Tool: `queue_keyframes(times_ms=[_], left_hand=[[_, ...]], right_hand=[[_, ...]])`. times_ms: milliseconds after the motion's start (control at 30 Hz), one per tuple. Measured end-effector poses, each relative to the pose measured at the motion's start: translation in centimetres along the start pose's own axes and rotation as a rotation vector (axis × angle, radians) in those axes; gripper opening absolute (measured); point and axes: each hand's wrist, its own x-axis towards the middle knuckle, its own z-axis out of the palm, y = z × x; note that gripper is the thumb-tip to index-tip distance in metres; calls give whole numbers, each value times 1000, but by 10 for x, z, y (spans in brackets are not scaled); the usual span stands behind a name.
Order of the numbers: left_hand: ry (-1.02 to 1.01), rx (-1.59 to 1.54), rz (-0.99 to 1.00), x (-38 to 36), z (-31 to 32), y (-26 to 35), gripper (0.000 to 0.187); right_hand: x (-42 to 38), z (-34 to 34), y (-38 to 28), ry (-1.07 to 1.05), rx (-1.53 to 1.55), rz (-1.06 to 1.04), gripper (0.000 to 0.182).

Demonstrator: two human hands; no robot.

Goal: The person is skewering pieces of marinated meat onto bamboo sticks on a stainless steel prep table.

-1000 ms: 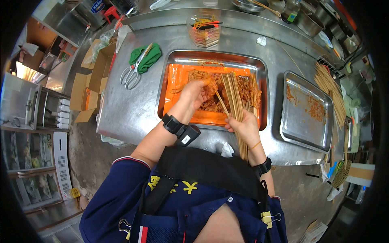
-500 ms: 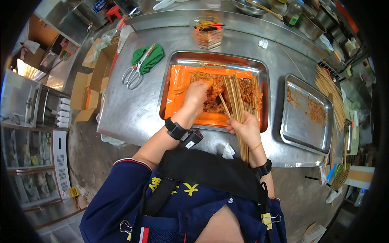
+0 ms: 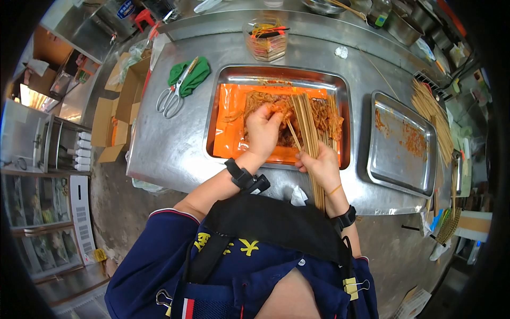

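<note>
My left hand (image 3: pixel 263 134) pinches reddish, sauce-coated food (image 3: pixel 282 108) over the steel tray (image 3: pixel 211 114). In my right hand (image 3: pixel 322 166) is a thick bundle of bamboo skewers (image 3: pixel 305 119), its upper ends over the tray. One single skewer (image 3: pixel 292 135) slants away from the bundle, held at the right thumb, and its upper end comes up to the food at my left fingertips. An orange plastic sheet (image 3: pixel 225 127) lines the tray. On it lies a heap of shredded, seasoned food (image 3: pixel 257 100), with loaded skewers (image 3: pixel 333 114) along the right side.
Scissors (image 3: pixel 171 101) rest on a green cloth (image 3: pixel 196 78) at the left. Behind the tray stands a clear plastic container (image 3: pixel 265 47). A second steel tray (image 3: pixel 396 169) with sauce remains sits at the right, near loose skewers (image 3: pixel 433 114). Crumpled tissue (image 3: pixel 298 196) lies at the table's front edge.
My left hand has turned and shifted slightly right, its fingertips now close to the single skewer's end. My right hand stays nearly in place with the bundle.
</note>
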Motion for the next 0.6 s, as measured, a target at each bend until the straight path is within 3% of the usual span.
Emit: queue_keyframes(times_ms=[200, 333, 367, 500, 600], left_hand=[[-252, -154, -299, -27, 1, -8, 10], [-152, -11, -148, -18, -3, -11, 9], [-131, -80, -233, -12, -5, -18, 8], [-88, -116, -200, -7, 1, -15, 9], [-101, -130, -201, -9, 1, -17, 13]], right_hand=[[-2, 2, -3, 36, 64, 0, 14], [-3, 8, -2, 35, 88, -5, 13], [-3, 5, -2, 43, 96, -5, 14], [-4, 5, -4, 68, 5, -9, 15], [-9, 9, -5, 174, -270, -249, 16]])
